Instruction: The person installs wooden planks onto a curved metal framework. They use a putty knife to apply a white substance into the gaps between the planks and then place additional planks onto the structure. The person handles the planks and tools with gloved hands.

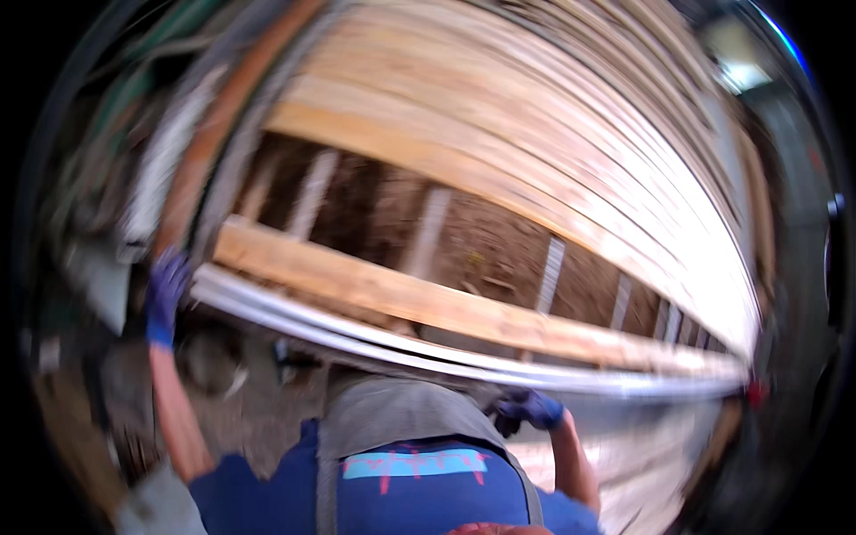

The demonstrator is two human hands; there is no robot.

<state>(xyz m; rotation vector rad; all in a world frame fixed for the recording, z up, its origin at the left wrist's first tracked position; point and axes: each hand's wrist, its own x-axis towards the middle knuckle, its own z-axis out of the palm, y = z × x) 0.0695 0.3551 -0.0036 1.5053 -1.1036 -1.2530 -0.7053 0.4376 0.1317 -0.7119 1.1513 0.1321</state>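
My left hand [168,283], in a blue glove, is at the lower end of a rust-brown beam [207,152] and seems to touch it; blur smears its fingers. My right hand [532,410], in a dark blue glove, is close to my waist, just below the pale metal rails [428,357]. Its fingers look loosely bent and apart, with nothing visible in them. Beyond the rails lies a single wooden board [383,285]. Farther off, several pale boards [481,98] lie side by side, with a gap between them and the single board.
Light-coloured crossbars [550,275] span the gap over brown, littered ground [481,241]. A whitish beam [169,160] runs left of the rusty one. More pale boards [624,464] are at lower right. A bright light [742,73] shows at upper right.
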